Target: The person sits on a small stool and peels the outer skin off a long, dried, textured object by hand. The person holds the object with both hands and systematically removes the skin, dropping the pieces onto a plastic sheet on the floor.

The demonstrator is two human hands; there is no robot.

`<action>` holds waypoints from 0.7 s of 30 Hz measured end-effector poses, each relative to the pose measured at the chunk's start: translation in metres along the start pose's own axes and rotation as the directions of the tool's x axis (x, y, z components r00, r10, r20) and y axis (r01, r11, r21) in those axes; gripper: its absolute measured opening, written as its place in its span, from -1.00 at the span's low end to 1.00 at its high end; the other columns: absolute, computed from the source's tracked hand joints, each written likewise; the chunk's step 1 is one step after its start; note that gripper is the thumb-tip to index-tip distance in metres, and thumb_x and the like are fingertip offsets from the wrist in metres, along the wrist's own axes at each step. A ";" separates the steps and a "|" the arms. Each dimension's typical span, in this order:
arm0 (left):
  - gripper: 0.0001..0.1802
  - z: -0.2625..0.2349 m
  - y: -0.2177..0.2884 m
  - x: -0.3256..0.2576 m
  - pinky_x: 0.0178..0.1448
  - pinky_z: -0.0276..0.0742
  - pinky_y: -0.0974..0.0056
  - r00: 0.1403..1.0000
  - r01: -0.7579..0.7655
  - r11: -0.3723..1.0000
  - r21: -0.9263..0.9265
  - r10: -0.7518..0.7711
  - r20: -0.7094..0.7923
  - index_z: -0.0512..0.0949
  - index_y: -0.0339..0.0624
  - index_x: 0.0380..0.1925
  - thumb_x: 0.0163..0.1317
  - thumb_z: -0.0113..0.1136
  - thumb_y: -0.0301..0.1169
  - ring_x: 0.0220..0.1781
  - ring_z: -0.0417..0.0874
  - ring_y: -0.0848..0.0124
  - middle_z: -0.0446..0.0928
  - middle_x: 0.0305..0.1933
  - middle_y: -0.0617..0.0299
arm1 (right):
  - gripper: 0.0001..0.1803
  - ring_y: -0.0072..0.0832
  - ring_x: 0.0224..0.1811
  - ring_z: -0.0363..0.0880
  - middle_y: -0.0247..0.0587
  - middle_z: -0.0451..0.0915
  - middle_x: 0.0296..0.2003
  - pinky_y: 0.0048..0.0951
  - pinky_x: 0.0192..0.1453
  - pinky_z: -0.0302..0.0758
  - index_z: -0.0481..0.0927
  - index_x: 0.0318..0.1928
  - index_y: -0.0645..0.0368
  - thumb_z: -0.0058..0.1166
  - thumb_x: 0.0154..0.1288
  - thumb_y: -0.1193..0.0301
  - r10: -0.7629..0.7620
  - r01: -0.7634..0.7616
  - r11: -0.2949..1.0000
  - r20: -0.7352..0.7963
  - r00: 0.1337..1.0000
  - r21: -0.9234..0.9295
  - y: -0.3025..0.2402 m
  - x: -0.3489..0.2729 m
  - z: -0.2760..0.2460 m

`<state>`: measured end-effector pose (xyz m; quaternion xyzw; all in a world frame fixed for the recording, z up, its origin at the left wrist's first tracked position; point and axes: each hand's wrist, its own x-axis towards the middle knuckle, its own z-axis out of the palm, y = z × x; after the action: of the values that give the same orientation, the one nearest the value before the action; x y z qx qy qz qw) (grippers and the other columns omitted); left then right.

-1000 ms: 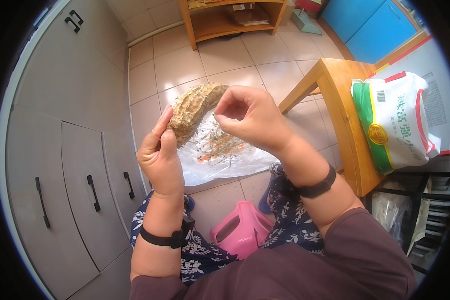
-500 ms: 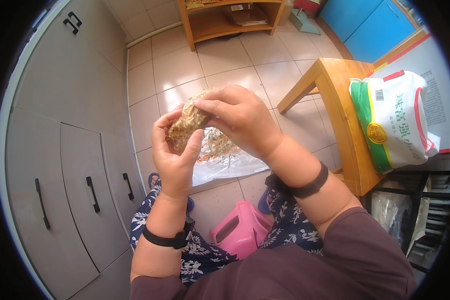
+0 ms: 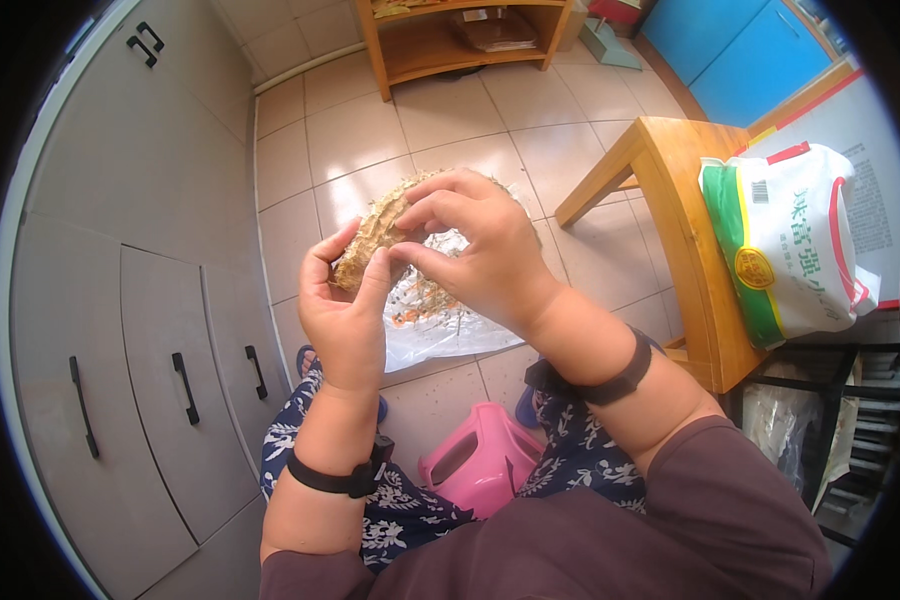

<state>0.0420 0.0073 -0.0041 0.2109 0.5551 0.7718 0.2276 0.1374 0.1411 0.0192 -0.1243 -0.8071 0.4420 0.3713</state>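
Flat grey panelled cabinet (image 3: 110,180) fences your left. Your left hand (image 3: 345,310) grips the tan, ridged, fibrous husk (image 3: 372,238) by its near-left end, above the crinkled white plastic sheet (image 3: 415,348), probably to catch dry brown-orange bits (image 3: 435,297). Your right hand's (image 3: 495,245) thumb and fingertips meet the husk; can't tell if that grip's pinching. Elbow room ends at the orange-brown wooden stand (image 3: 675,220), right.

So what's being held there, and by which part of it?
A tan, ridged, fibrous thing: the left grip has its near end between thumb and fingers. The right grip is at its right side; whether it pinches too is unclear.
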 end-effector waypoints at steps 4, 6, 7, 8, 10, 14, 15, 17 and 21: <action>-0.61 0.002 -0.004 -0.002 0.27 0.69 0.28 1.000 -0.017 1.000 0.006 0.017 -0.005 0.48 -0.39 0.14 0.35 0.31 -0.66 0.14 0.69 0.35 0.60 0.13 0.04 | -0.83 -0.20 -0.20 0.72 -0.13 0.70 -0.18 -0.28 -0.06 0.66 0.69 -0.34 0.20 0.44 0.07 0.52 -0.176 0.165 0.969 -0.049 0.983 -0.181 0.004 0.000 0.003; -0.62 0.002 -0.007 -0.002 0.27 0.67 0.30 0.998 -0.053 0.994 0.099 0.056 -0.028 0.50 -0.38 0.11 0.32 0.33 -0.67 0.16 0.68 0.36 0.60 0.13 0.05 | -0.86 -0.15 -0.18 0.71 -0.11 0.71 -0.18 -0.25 -0.05 0.66 0.69 -0.37 0.20 0.43 0.08 0.51 -0.165 0.155 0.969 -0.035 0.986 -0.194 0.005 -0.001 0.003; -0.62 0.002 -0.009 -0.002 0.27 0.66 0.31 0.997 -0.065 0.991 0.118 0.068 -0.028 0.51 -0.38 0.09 0.30 0.34 -0.68 0.16 0.68 0.36 0.60 0.13 0.06 | -0.86 -0.13 -0.17 0.71 -0.10 0.72 -0.18 -0.24 -0.04 0.66 0.69 -0.38 0.20 0.42 0.08 0.50 -0.159 0.150 0.967 -0.030 0.987 -0.204 0.005 -0.001 0.003; -0.63 0.001 -0.010 -0.002 0.27 0.65 0.32 0.995 -0.087 0.981 0.175 0.094 -0.033 0.52 -0.37 0.07 0.28 0.35 -0.68 0.17 0.68 0.37 0.61 0.13 0.07 | -0.87 -0.13 -0.17 0.70 -0.11 0.72 -0.18 -0.23 -0.05 0.65 0.68 -0.38 0.20 0.41 0.09 0.49 -0.169 0.159 0.959 -0.024 0.985 -0.233 0.005 -0.002 0.003; -0.64 0.000 -0.011 -0.001 0.27 0.64 0.33 0.993 -0.101 0.965 0.240 0.112 -0.033 0.54 -0.37 0.04 0.25 0.37 -0.68 0.17 0.67 0.37 0.61 0.12 0.09 | -0.88 -0.13 -0.17 0.70 -0.12 0.72 -0.19 -0.21 -0.05 0.65 0.68 -0.39 0.19 0.39 0.12 0.48 -0.186 0.175 0.940 -0.011 0.982 -0.292 0.005 -0.003 0.004; -0.65 -0.001 -0.012 -0.002 0.26 0.63 0.33 0.994 -0.087 0.967 0.239 0.099 -0.041 0.56 -0.36 0.00 0.23 0.39 -0.68 0.16 0.68 0.38 0.61 0.10 0.10 | -0.90 -0.15 -0.19 0.69 -0.16 0.72 -0.20 -0.22 -0.07 0.65 0.67 -0.40 0.17 0.36 0.13 0.46 -0.188 0.181 0.934 0.005 0.982 -0.308 0.004 -0.003 0.003; -0.66 -0.001 -0.012 -0.003 0.26 0.63 0.33 0.994 -0.085 0.968 0.238 0.097 -0.040 0.56 -0.36 0.00 0.23 0.39 -0.68 0.16 0.68 0.39 0.61 0.10 0.10 | -0.90 -0.16 -0.19 0.69 -0.17 0.72 -0.21 -0.22 -0.08 0.65 0.67 -0.40 0.17 0.36 0.13 0.46 -0.177 0.168 0.941 -0.002 0.984 -0.294 0.005 -0.002 0.002; -0.66 -0.001 -0.012 -0.003 0.24 0.63 0.34 0.994 -0.090 0.964 0.250 0.102 -0.035 0.56 -0.37 0.00 0.23 0.39 -0.67 0.15 0.68 0.39 0.62 0.09 0.10 | -0.90 -0.16 -0.20 0.69 -0.19 0.71 -0.24 -0.24 -0.09 0.65 0.67 -0.39 0.16 0.36 0.13 0.46 -0.186 0.180 0.936 0.008 0.983 -0.303 0.004 -0.002 0.001; -0.67 0.001 -0.009 -0.003 0.20 0.65 0.36 0.997 -0.056 0.972 0.228 0.067 -0.042 0.56 -0.37 0.01 0.25 0.38 -0.67 0.11 0.69 0.42 0.64 0.08 0.09 | -0.88 -0.19 -0.22 0.69 -0.24 0.68 -0.28 -0.26 -0.12 0.64 0.69 -0.30 0.13 0.34 0.14 0.45 -0.200 0.216 0.908 0.082 0.976 -0.360 0.002 -0.001 -0.002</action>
<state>0.0463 0.0086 -0.0124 0.2334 0.6381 0.7151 0.1645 0.1394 0.1430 0.0182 -0.0950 -0.8919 0.2440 0.3688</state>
